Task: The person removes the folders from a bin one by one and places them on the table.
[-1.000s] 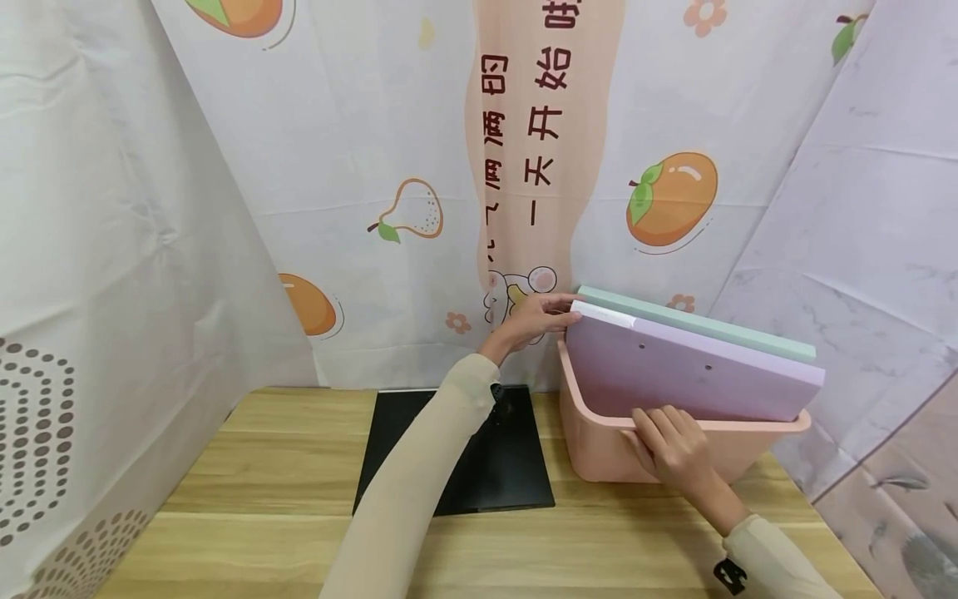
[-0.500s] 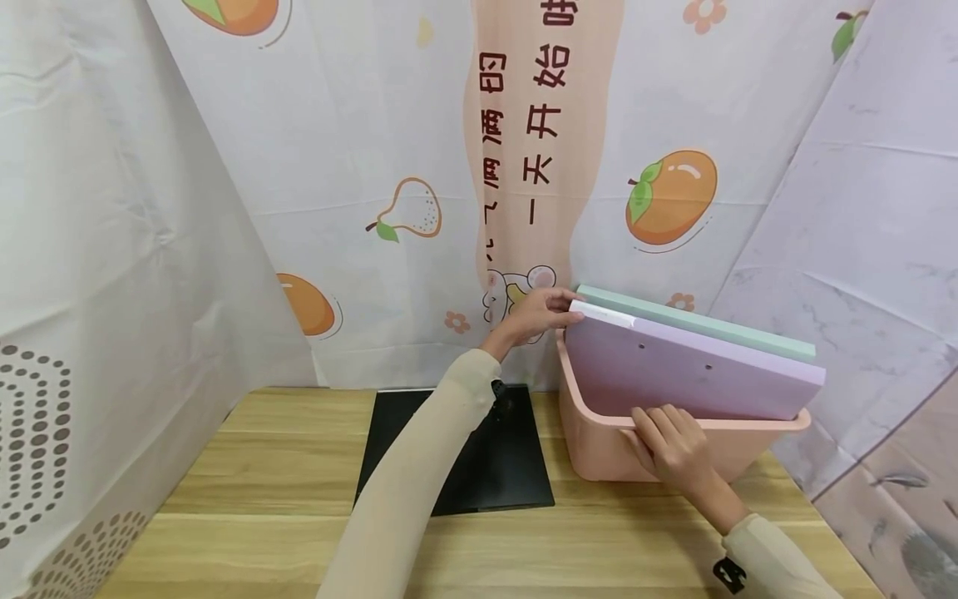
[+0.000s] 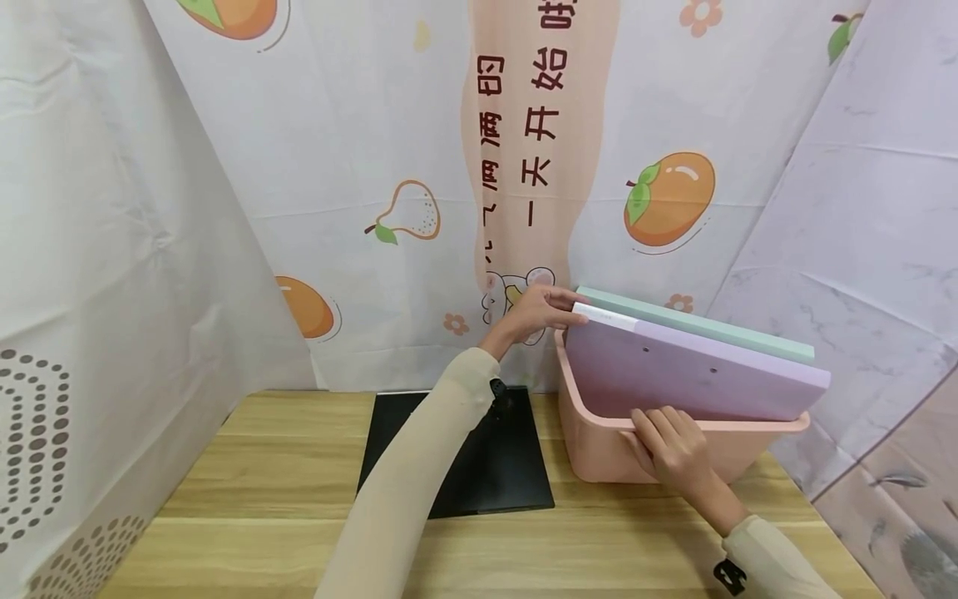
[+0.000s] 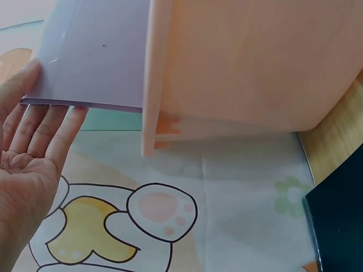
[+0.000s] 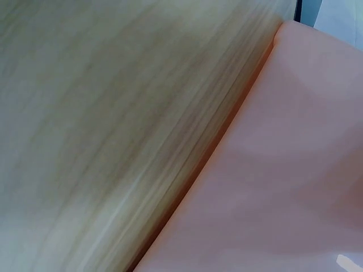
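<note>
1. Backdrop: white fabric sheet [image 3: 329, 125] printed with fruit, flowers and dark red characters, hanging behind a wood-grain desk [image 3: 247, 466].
2. Pink bin [image 3: 602, 453] on the desk's right side. Purple folder [image 3: 688, 378] and mint-green folder [image 3: 703, 323] inside, both leaning, tops above the rim; purple in front.
3. Left hand [image 3: 535, 314]: clamped on the purple folder's upper left corner, by the white label [image 3: 604, 317]; thumb on front face, fingers behind. Contact with green: can't tell.
4. Right hand [image 3: 671, 445]: clamped on the bin's front rim, fingers hooked over, thumb outside. Right wrist view mostly desk and bin wall.
5. Flat black panel [image 3: 494, 470] lies left of the bin, partly under the left sleeve [image 3: 419, 474] in head view.
</note>
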### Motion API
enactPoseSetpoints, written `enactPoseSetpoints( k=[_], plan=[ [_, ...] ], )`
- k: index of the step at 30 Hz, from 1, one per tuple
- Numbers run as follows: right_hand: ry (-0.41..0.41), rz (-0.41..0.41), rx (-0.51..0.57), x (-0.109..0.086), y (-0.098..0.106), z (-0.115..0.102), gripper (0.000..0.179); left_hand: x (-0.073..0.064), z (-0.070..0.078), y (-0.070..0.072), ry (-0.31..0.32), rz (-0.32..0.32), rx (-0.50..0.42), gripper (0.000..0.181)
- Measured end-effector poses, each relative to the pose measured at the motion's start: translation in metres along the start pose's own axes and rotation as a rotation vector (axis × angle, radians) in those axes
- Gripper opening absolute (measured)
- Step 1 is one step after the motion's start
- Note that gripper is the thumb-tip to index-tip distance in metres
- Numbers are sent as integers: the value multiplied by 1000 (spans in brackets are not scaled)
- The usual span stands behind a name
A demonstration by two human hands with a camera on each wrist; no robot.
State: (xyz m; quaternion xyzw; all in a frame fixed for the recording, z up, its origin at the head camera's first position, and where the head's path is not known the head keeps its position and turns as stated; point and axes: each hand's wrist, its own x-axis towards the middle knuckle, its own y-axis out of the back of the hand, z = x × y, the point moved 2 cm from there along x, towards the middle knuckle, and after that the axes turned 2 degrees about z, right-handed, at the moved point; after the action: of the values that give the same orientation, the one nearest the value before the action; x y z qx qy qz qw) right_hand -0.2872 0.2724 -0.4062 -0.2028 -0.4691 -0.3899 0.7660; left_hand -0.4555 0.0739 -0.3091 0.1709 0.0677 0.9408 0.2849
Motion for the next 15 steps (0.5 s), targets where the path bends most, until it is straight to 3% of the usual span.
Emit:
enactPoseSetpoints(
  k=[7,15],
  plan=[
    [-2,-3,6,0,1,0,41,1,3,-1,-10,-15,8,37],
    [7,6,-1,1,0,0,41,1,5,-3,-7,10,22,39]
  ],
)
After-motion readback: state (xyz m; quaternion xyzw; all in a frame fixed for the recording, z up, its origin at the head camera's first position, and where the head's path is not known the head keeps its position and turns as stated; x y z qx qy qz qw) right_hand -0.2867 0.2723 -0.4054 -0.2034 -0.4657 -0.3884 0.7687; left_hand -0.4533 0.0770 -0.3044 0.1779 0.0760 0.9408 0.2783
